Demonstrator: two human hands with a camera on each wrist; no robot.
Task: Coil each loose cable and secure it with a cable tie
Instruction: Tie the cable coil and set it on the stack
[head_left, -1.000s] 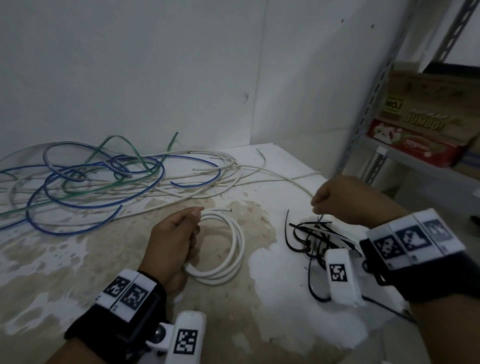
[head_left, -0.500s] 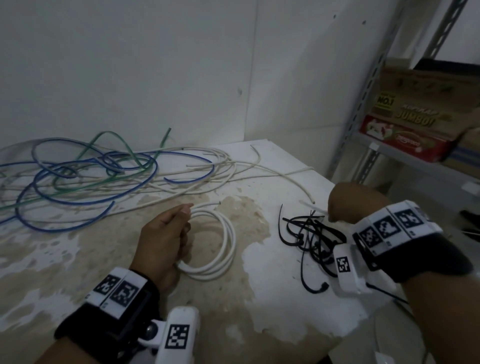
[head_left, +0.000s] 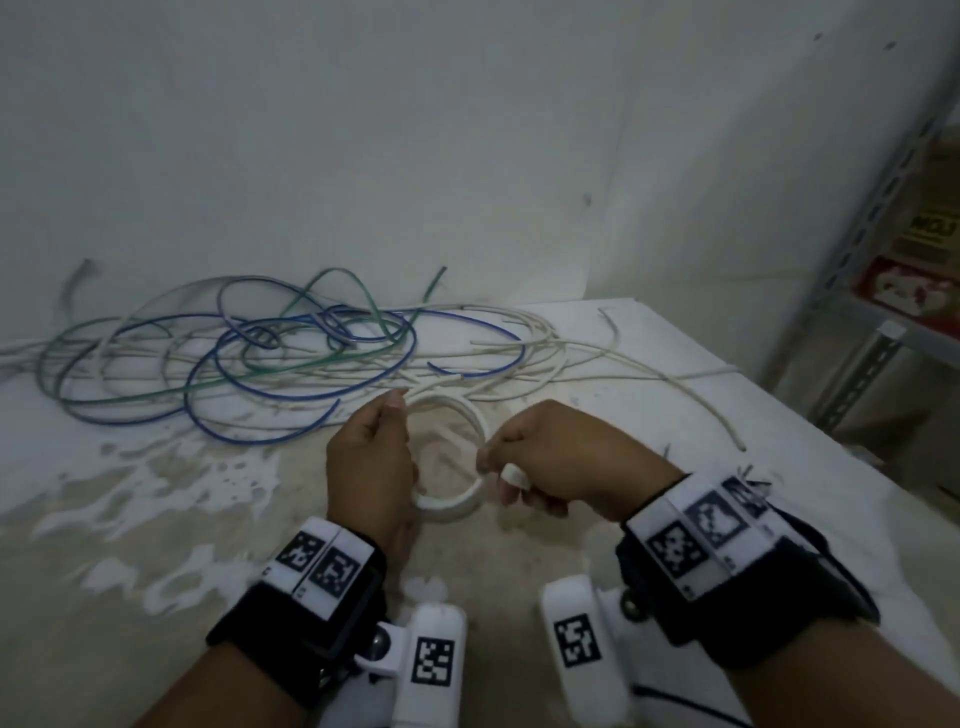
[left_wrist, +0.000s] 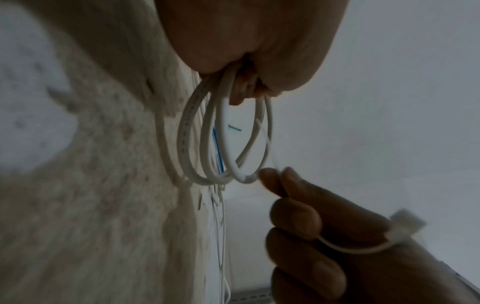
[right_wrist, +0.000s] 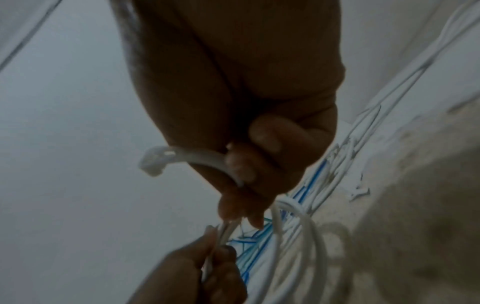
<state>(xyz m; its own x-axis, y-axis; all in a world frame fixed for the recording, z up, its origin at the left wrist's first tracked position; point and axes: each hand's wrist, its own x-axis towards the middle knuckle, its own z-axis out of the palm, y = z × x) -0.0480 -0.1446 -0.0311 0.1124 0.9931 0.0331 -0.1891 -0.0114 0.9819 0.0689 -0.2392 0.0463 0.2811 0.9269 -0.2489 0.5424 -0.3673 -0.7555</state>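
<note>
White cable coil stands on edge between your hands, low over the stained tabletop. Your left hand pinches its near-left side. Your right hand pinches a white cable tie at the coil's right rim, head end toward your palm. Loose blue, green and white cables lie tangled behind, against the wall.
</note>
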